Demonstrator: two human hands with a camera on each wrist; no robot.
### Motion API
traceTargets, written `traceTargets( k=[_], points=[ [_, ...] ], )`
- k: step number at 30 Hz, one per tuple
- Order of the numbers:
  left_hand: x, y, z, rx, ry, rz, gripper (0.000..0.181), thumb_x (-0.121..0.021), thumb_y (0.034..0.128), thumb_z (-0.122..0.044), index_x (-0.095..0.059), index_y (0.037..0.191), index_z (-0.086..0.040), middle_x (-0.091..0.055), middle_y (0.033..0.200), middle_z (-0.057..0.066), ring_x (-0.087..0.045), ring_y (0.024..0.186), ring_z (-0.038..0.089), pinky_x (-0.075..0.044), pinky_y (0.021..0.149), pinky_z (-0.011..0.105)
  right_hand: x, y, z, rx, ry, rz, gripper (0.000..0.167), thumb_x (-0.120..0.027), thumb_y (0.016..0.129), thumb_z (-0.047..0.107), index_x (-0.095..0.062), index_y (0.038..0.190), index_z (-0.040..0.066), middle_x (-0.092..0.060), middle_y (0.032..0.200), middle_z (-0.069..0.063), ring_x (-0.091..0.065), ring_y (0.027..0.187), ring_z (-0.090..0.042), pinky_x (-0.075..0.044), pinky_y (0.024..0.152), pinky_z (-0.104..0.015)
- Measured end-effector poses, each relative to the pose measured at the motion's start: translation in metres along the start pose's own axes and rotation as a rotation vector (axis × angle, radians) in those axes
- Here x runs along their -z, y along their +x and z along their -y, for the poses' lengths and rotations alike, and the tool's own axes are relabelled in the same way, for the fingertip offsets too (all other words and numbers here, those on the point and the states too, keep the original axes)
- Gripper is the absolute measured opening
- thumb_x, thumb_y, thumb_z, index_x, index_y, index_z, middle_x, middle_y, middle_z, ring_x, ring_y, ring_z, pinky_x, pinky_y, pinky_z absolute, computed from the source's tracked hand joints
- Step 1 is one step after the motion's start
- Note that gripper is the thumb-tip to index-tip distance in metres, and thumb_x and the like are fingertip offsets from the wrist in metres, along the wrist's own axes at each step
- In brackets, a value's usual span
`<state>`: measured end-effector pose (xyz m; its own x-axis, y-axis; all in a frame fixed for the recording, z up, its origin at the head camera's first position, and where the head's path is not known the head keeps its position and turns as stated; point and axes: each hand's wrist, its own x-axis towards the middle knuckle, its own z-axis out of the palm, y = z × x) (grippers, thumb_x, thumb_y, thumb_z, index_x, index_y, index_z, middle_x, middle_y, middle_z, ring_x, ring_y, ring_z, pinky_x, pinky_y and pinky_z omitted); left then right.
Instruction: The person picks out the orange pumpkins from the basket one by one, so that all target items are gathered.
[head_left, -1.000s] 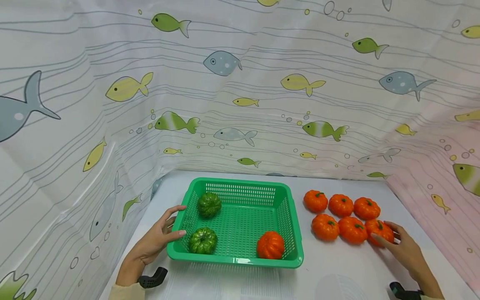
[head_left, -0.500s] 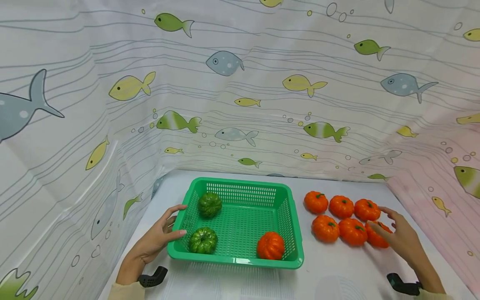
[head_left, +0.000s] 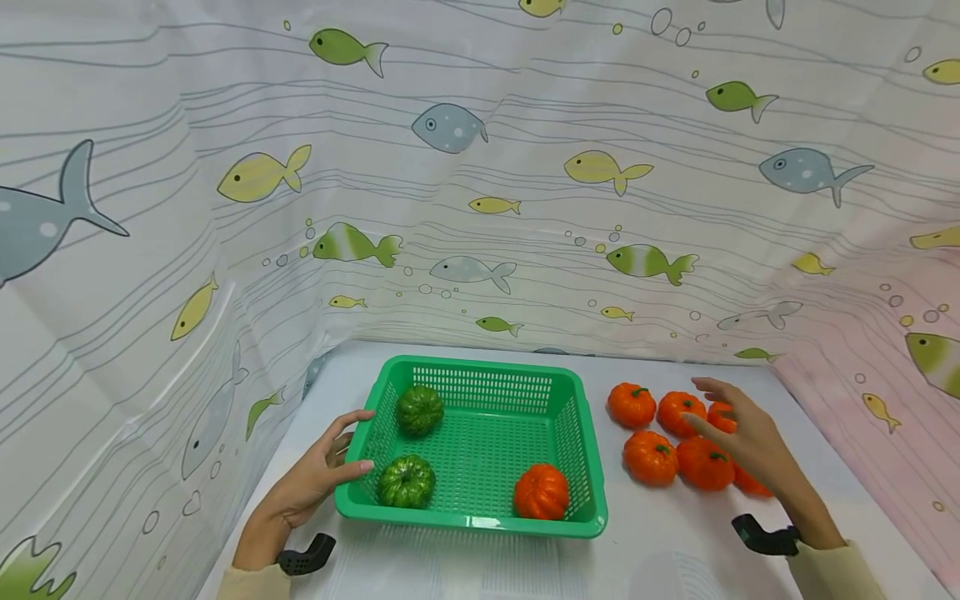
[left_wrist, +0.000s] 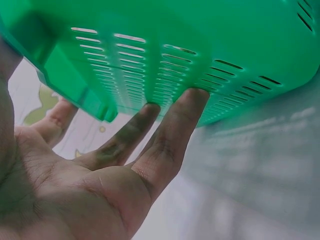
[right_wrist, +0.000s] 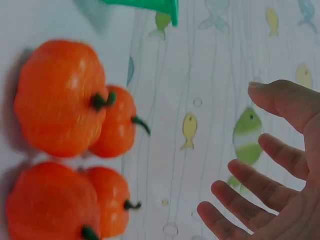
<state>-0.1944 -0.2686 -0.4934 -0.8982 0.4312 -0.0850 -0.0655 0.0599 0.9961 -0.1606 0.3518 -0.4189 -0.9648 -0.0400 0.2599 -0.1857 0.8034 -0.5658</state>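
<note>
My left hand rests against the left side of a green plastic basket. In the left wrist view its nearly straight fingers touch the slotted outer wall. Inside the basket sit two green pumpkins, one at the back left and one at the front left, plus an orange pumpkin at the front right. My right hand hovers over the orange pumpkins right of the basket, fingers spread and holding nothing. It partly hides the pumpkins at the right end of both rows.
Several orange pumpkins with green stems stand in two rows on the white table. A fish-patterned cloth hangs behind the table and along both sides. Each wrist wears a black device.
My right hand has left the front-right orange pumpkin, rising and moving left and back over the rows. That pumpkin stays on the table. My left hand and the basket have not visibly moved.
</note>
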Motion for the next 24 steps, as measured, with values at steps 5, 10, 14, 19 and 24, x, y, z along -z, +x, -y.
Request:
traceTargets(
  k=[5,10,14,19,24],
  points=[
    [0.001,0.001,0.002,0.004,-0.005,-0.007,0.076,-0.065,0.1012,-0.009,-0.022,0.162,-0.026,0.001,0.167,0.024,0.001,0.152,0.052,-0.035,0.108,0.068,-0.016,0.013,0.021,0.054,0.058,0.046,0.066,-0.074,0.097,0.036,-0.048,0.151,0.008,-0.053,0.143,-0.019,-0.052,0.125,-0.045,-0.045,0.095,-0.07],
    [0.001,0.001,0.002,0.002,-0.008,-0.004,0.076,-0.064,0.1013,-0.007,-0.022,0.162,-0.025,-0.002,0.167,0.024,-0.002,0.152,0.051,-0.035,0.107,0.067,-0.03,0.026,0.038,0.111,0.085,0.085,0.065,-0.075,0.096,0.037,-0.049,0.15,0.011,-0.055,0.144,-0.017,-0.054,0.126,-0.041,-0.048,0.095,-0.065],
    [0.001,0.001,0.002,0.002,-0.011,0.0,0.076,-0.065,0.1013,-0.008,-0.022,0.162,-0.025,-0.001,0.167,0.024,-0.002,0.152,0.051,-0.036,0.108,0.066,-0.039,0.036,0.052,0.168,0.092,0.103,0.063,-0.077,0.095,0.033,-0.051,0.148,0.011,-0.059,0.139,-0.013,-0.059,0.12,-0.037,-0.052,0.094,-0.06],
    [0.002,0.002,0.002,0.002,-0.011,-0.001,0.076,-0.065,0.1012,-0.009,-0.022,0.162,-0.026,-0.003,0.166,0.023,-0.005,0.152,0.051,-0.038,0.107,0.064,-0.048,0.045,0.072,0.215,0.121,0.139,0.06,-0.077,0.095,0.034,-0.053,0.146,0.014,-0.06,0.14,-0.01,-0.059,0.121,-0.036,-0.051,0.094,-0.06],
    [0.001,0.002,0.001,0.003,-0.012,-0.002,0.076,-0.064,0.1013,-0.008,-0.022,0.162,-0.026,-0.005,0.166,0.023,-0.008,0.152,0.051,-0.038,0.107,0.063,-0.057,0.052,0.09,0.273,0.127,0.188,0.06,-0.078,0.094,0.031,-0.054,0.146,0.013,-0.059,0.142,-0.01,-0.058,0.123,-0.033,-0.053,0.094,-0.054]
  ],
)
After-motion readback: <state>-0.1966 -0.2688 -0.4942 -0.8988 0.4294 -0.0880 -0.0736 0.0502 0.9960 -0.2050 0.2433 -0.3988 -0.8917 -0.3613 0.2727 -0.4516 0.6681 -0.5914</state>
